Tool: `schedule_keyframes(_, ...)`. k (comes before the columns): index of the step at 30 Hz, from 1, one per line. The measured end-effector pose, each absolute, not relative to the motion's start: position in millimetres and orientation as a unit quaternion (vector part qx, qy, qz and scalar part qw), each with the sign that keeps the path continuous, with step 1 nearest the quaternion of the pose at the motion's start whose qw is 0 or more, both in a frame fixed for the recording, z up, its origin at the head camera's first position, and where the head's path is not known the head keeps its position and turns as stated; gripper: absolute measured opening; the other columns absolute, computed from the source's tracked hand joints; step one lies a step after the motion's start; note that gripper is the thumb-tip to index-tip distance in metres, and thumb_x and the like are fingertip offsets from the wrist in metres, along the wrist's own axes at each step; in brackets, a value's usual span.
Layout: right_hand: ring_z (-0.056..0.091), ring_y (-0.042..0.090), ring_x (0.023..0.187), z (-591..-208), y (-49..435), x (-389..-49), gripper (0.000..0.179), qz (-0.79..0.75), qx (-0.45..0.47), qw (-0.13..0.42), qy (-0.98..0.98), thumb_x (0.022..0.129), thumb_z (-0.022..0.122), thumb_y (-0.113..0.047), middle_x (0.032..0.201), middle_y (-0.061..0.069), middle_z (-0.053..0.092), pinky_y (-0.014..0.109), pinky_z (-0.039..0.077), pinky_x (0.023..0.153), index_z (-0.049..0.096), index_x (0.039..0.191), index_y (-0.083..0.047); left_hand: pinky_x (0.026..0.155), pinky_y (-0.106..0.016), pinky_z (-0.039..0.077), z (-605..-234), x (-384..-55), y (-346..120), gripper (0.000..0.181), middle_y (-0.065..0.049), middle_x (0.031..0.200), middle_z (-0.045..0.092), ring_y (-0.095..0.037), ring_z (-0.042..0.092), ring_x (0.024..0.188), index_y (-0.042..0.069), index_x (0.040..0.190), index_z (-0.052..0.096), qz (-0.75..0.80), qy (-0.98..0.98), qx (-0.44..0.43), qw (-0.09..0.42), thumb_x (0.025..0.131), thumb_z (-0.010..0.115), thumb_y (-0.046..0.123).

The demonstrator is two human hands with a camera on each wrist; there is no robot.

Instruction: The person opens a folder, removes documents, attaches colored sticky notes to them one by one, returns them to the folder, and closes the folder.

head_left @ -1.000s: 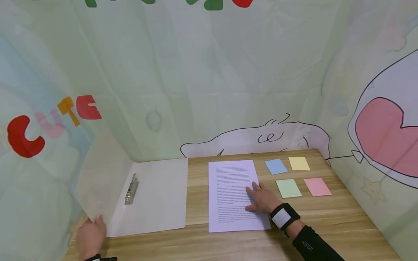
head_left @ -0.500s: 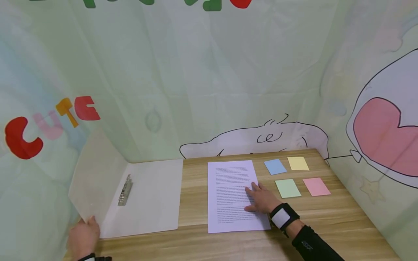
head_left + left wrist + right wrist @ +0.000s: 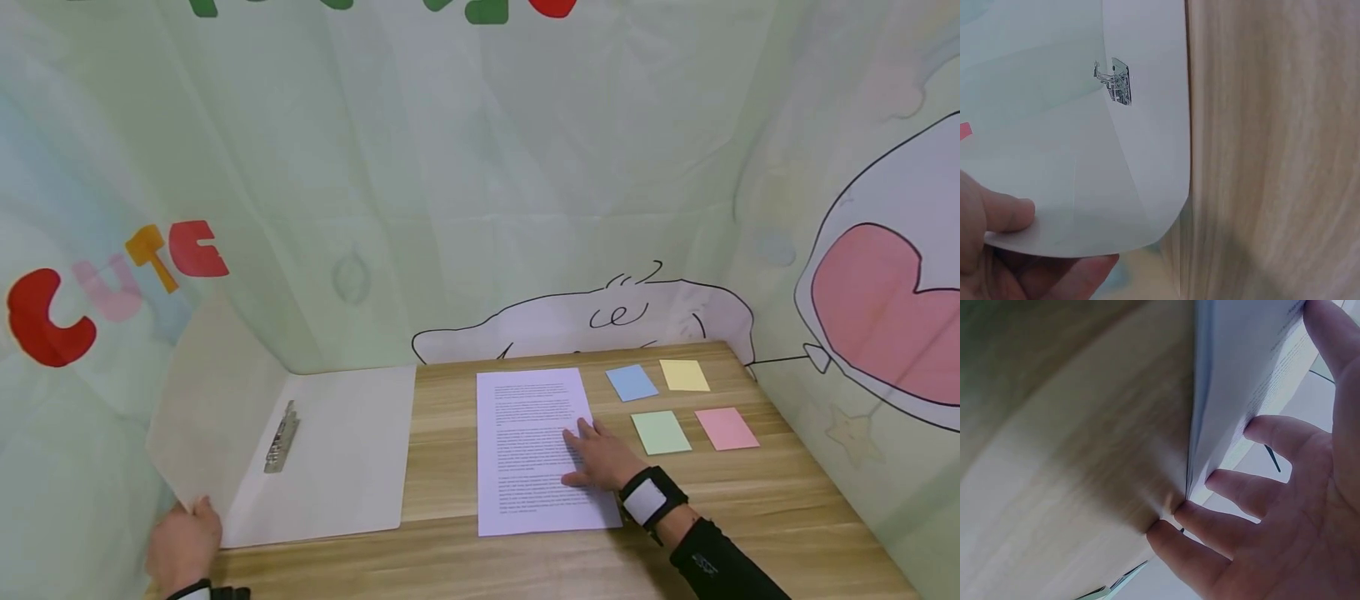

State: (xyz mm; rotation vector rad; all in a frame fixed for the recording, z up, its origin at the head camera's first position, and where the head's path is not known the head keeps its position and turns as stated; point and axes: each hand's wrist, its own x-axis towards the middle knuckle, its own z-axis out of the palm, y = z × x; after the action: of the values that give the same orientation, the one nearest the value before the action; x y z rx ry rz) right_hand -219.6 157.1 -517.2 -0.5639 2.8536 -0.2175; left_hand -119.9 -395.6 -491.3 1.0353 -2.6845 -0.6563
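Observation:
A white file folder (image 3: 345,467) lies spread on the left of the table, a metal clip (image 3: 281,440) mounted near its fold. Its cover (image 3: 213,408) stands tilted up, and my left hand (image 3: 183,542) pinches the cover's near edge. In the left wrist view the thumb (image 3: 1013,212) lies on the inner face with fingers beneath. A printed paper stack (image 3: 525,454) rests right of the folder. My right hand (image 3: 603,458) touches the stack's right side with spread fingers; in the right wrist view, fingertips (image 3: 1219,480) meet its edge.
Blue (image 3: 632,382), yellow (image 3: 684,375), green (image 3: 661,432) and pink (image 3: 727,428) sticky notes lie right of the paper. A printed cloth (image 3: 480,183) hangs behind and beside the wooden table (image 3: 450,562).
My left hand has shifted left, pulling the folder a little to the left along the table with its cover still raised. My right hand and the paper stack stay in place.

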Motion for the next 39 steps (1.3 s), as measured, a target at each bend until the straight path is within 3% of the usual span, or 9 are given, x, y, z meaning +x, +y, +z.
schedule_keyframes(8,0.028,0.049,0.131,-515.2,157.8,-217.7,0.080,-0.065,-0.194,0.112,0.972,0.077,0.070,-0.053,0.144,0.026,0.034,0.054,0.031,0.102,0.047,0.139,-0.007,0.053,-0.045,0.042,-492.6,-117.0,-404.8,0.058,-0.041,0.089,0.053,-0.053,0.054,0.082,-0.020,0.089,0.051,-0.223,-0.895,0.381,0.063,0.097,0.035,0.035)
schedule_keyframes(17,0.028,0.049,0.131,-513.0,157.4,-214.9,0.080,-0.069,-0.191,0.118,0.972,0.077,0.070,-0.052,0.145,0.027,0.034,0.055,0.033,0.101,0.047,0.139,-0.007,0.046,-0.035,0.038,-497.8,-97.7,-412.2,0.085,-0.026,0.063,0.054,-0.033,0.054,0.058,-0.018,0.074,0.053,-0.239,-0.905,0.351,0.012,0.093,0.025,0.059)
schedule_keyframes(22,0.028,0.049,0.131,-515.1,158.4,-215.5,0.079,-0.070,-0.193,0.117,0.972,0.078,0.070,-0.052,0.144,0.027,0.034,0.054,0.033,0.101,0.047,0.139,-0.007,0.050,-0.037,0.042,-488.3,-90.0,-398.1,0.084,-0.018,0.059,0.052,-0.030,0.052,0.057,-0.018,0.071,0.053,-0.213,-0.921,0.323,-0.041,0.096,0.020,0.055)
schedule_keyframes(28,0.029,0.049,0.131,-514.7,158.3,-214.7,0.079,-0.066,-0.198,0.116,0.971,0.078,0.069,-0.053,0.143,0.027,0.035,0.054,0.033,0.101,0.048,0.138,-0.007,0.062,-0.050,0.046,-472.7,-96.0,-368.7,0.074,-0.030,0.073,0.056,-0.037,0.056,0.067,-0.019,0.082,0.058,-0.160,-0.942,0.283,-0.082,0.098,0.026,0.046)
schedule_keyframes(32,0.029,0.049,0.131,-514.4,157.7,-215.7,0.079,-0.070,-0.202,0.117,0.970,0.078,0.069,-0.052,0.143,0.028,0.035,0.054,0.033,0.101,0.048,0.138,-0.006,0.058,-0.051,0.046,-470.5,-108.0,-346.3,0.059,-0.030,0.080,0.060,-0.038,0.058,0.067,-0.010,0.082,0.062,-0.176,-0.957,0.223,-0.064,0.097,0.034,0.039)
schedule_keyframes(39,0.027,0.049,0.132,-516.5,157.4,-218.9,0.080,-0.086,-0.193,0.112,0.971,0.077,0.072,-0.050,0.144,0.027,0.033,0.055,0.029,0.103,0.047,0.139,-0.005,0.049,-0.038,0.042,-471.2,-128.9,-286.7,0.038,-0.010,0.075,0.064,-0.023,0.056,0.061,0.001,0.090,0.067,-0.206,-0.968,0.141,-0.004,0.096,0.047,0.033)
